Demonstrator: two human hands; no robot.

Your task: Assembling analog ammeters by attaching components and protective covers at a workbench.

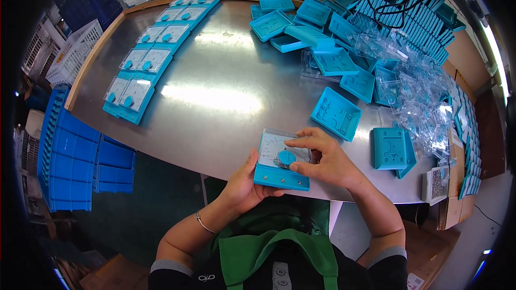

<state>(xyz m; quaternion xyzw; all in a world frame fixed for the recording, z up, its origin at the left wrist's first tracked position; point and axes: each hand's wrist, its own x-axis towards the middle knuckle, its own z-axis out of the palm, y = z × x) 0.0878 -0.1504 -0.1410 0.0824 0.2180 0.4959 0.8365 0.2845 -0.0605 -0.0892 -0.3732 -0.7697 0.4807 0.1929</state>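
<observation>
Near the table's front edge, my left hand (244,185) holds a teal meter (282,178) from its left side and underneath. The meter has a white scale face under a clear cover and a row of three small metal contacts along its teal front strip. A round teal knob (286,158) sits at the lower middle of the cover. My right hand (325,158) reaches in from the right, its thumb and forefinger curled about the knob's edge. The remaining fingers of that hand are bent over the cover's right side.
Rows of similar meters (153,60) stand at the table's left. Teal box shells (337,114) lie heaped at the right, beside clear covers (422,86). A white tray of small parts (435,185) is at the right edge. Blue crates (72,156) stand left of the table.
</observation>
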